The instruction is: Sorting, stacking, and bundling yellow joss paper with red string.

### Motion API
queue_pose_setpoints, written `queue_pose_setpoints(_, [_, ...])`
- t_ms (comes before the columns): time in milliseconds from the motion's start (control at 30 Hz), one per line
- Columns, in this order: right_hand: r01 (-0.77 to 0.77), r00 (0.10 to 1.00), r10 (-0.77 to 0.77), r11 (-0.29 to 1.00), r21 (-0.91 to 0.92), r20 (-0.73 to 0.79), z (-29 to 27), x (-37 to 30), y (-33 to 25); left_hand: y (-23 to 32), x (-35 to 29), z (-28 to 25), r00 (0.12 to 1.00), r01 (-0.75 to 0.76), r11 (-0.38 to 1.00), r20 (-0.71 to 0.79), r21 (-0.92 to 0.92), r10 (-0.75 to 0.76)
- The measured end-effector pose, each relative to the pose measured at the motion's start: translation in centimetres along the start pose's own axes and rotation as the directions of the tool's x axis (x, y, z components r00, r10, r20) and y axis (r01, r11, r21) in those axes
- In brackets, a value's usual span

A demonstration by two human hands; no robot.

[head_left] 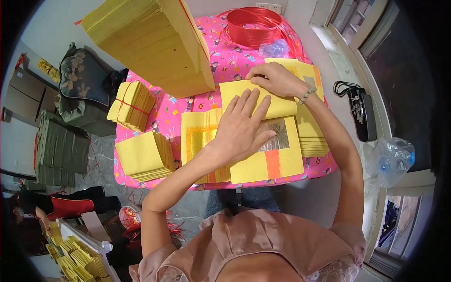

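Observation:
A yellow paper sheet (289,110) lies on the table in front of me, its far part folded over toward me. Its near part shows a dark silvery patch and an orange stripe. My left hand (242,124) rests flat across the fold, fingers spread, covering part of the patch. At the far edge of the fold, my right hand (277,80) has its fingers bent and pressed onto the paper. A stack with a gold patch (195,141) lies left of the sheet, and another yellow stack (312,145) lies to its right.
Around the pink tablecloth (216,51) stand a tall yellow paper block (164,51), a tied bundle (131,105), a smaller stack (143,155) and a red strap coil (253,28). A black case (361,113) lies right. Another person (61,207) works at lower left.

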State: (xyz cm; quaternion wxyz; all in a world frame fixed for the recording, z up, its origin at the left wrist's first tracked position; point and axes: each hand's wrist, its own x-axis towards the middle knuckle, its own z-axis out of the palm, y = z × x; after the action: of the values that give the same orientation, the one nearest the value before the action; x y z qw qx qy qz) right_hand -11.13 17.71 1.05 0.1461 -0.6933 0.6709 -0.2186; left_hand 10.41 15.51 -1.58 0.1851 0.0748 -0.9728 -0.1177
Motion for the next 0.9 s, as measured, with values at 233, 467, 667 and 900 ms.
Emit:
queue_pose_setpoints(233, [0.029,0.999,-0.029,1.000,0.012,-0.036,0.6,-0.1,0.5,0.2,-0.2,0.3,1.000,-0.013,1.000,0.011,0.001,0.013])
queue_pose_setpoints(467, [0.166,0.920,-0.209,0.974,-0.154,-0.332,-0.1,-6.2,-3.5,0.1,-0.3,0.5,0.999,0.015,1.000,0.048,0.007,-0.015])
queue_pose_setpoints(667, [0.113,0.983,-0.134,0.981,-0.158,-0.124,1.9,-13.6,-5.2,0.1,-0.5,0.9,0.999,0.011,1.000,0.045,0.028,-0.012])
queue_pose_setpoints(900, [0.104,0.994,-0.108,0.988,-0.115,-0.026,2.8,-15.0,-4.3,0.0,-0.6,1.0,0.998,0.001,0.999,0.070,0.044,-0.004])
